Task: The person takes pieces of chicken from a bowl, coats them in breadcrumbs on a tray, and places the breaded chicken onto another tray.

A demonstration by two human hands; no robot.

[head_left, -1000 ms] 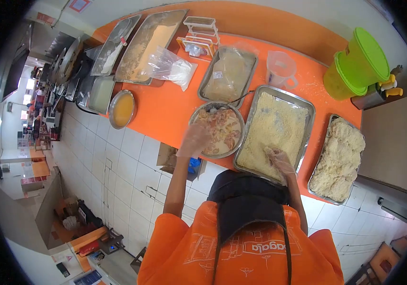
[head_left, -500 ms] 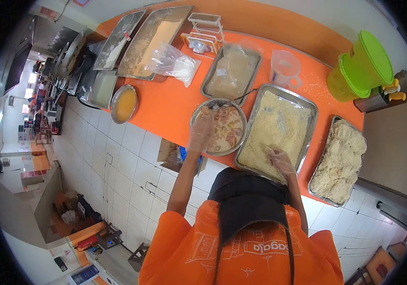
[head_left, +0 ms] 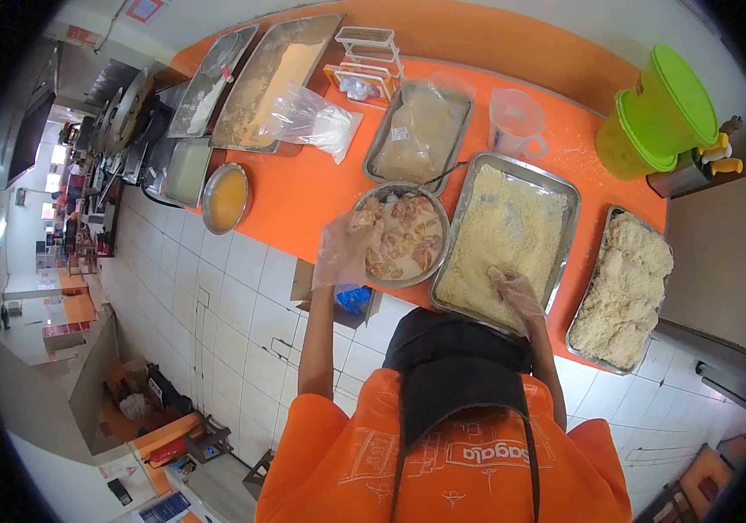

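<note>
My left hand [head_left: 342,248], in a loose clear plastic glove, is at the left rim of a round steel bowl [head_left: 401,282]. Its fingers look stretched out, with nothing visible in them. Raw meat pieces [head_left: 406,234] lie in pale liquid inside the bowl, and a dark thin handle [head_left: 444,173] sticks out at its back. To the right is a steel tray [head_left: 572,228] of pale yellow crumbly flour [head_left: 504,218]. My right hand [head_left: 517,295], also gloved, rests on this flour near the tray's front edge. Its fingers point into the flour, their tips partly hidden.
A tray of lumpy floured pieces [head_left: 624,292] stands far right, near stacked green tubs [head_left: 665,113]. Behind are a clear jug [head_left: 515,122] and a plastic-covered tray [head_left: 421,131]. Leftward are a bag of white powder [head_left: 325,122], flour trays [head_left: 273,87] and a yellow-liquid bowl [head_left: 227,199].
My left hand has moved left and slightly down, from over the bowl's left part to its rim. My right hand stays in almost the same spot in the flour.
</note>
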